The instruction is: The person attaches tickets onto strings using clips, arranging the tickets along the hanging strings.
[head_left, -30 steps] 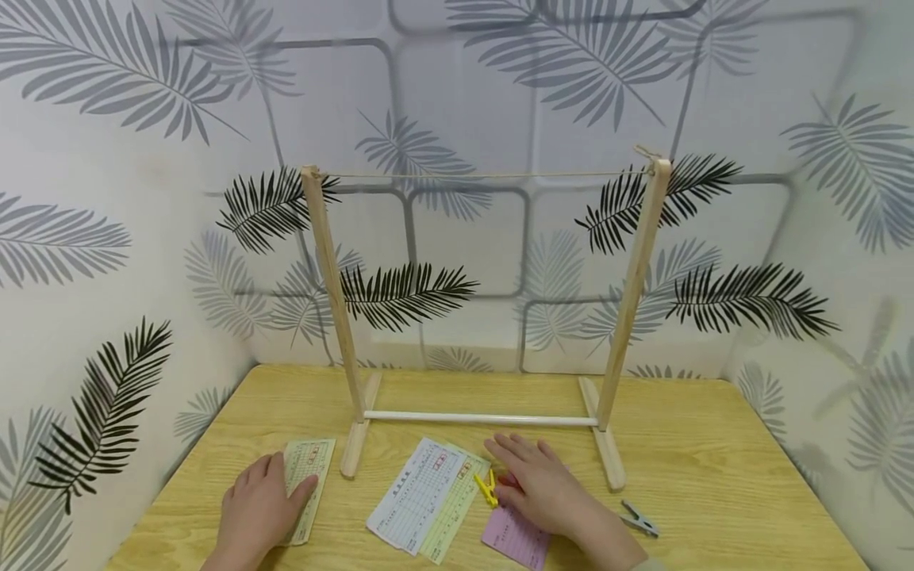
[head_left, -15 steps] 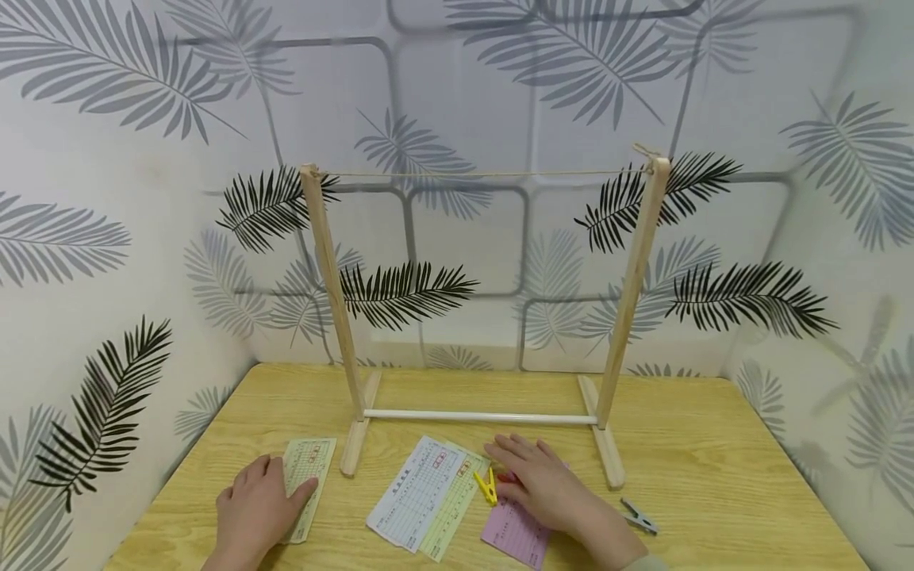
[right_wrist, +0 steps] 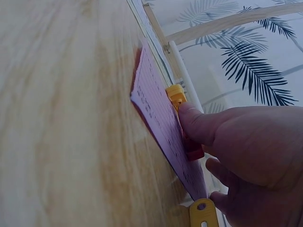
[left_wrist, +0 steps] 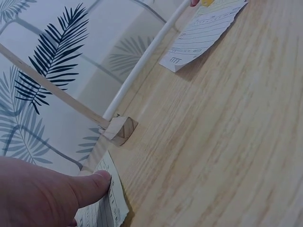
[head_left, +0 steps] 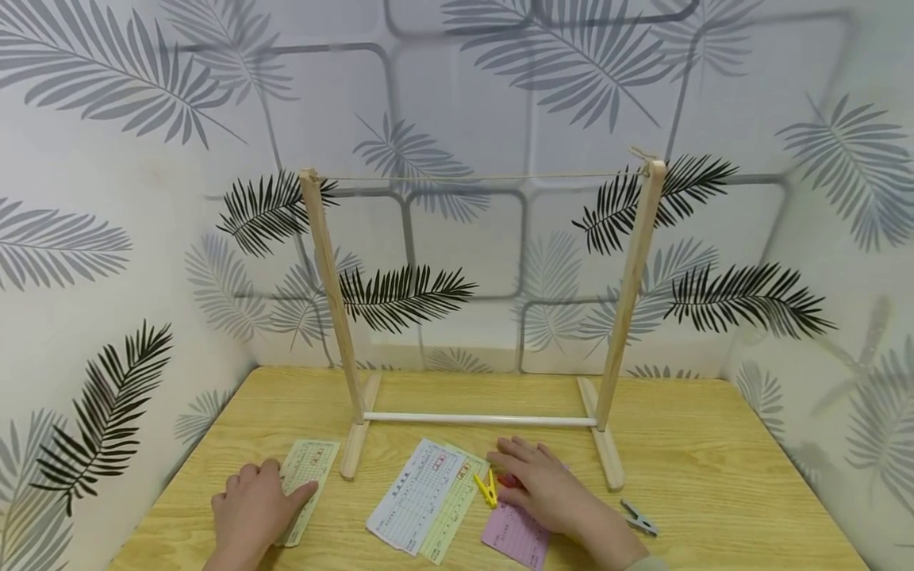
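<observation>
left hand [head_left: 251, 511] slightly lower on green slip [head_left: 305, 484]

A wooden rack [head_left: 480, 317] stands at the middle of the table [head_left: 714, 476], towards its far edge. Near its left foot lies a slip [head_left: 305, 484] under the left hand [head_left: 253, 511]. Two overlapped slips [head_left: 427, 498] lie nearer, centre. Right of them a peg [head_left: 487, 488], then the right hand [head_left: 546, 488] on another slip [head_left: 516, 538]. Farthest right lies a clip [head_left: 639, 518].
</observation>
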A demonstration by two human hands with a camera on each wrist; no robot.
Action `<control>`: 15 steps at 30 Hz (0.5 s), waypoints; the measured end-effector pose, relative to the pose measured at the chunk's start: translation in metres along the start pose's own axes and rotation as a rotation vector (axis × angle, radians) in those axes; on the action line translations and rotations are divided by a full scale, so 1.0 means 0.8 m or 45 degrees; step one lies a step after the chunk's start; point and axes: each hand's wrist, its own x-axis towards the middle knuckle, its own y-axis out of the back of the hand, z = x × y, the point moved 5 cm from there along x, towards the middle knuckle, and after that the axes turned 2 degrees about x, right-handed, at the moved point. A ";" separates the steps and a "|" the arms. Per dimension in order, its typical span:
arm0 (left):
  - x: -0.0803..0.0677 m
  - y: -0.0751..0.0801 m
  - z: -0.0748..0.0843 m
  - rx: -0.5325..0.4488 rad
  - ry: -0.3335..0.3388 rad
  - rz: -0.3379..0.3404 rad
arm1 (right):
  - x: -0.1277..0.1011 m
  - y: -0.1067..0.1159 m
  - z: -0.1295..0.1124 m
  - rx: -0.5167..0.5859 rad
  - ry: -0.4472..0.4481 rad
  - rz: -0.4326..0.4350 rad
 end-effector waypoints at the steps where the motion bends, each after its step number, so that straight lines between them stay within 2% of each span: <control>1: 0.001 0.000 -0.001 -0.002 0.004 -0.003 | 0.000 -0.001 0.000 -0.003 -0.004 -0.001; 15: 0.007 -0.002 -0.008 -0.160 0.067 -0.047 | -0.001 -0.003 0.003 -0.012 -0.016 -0.001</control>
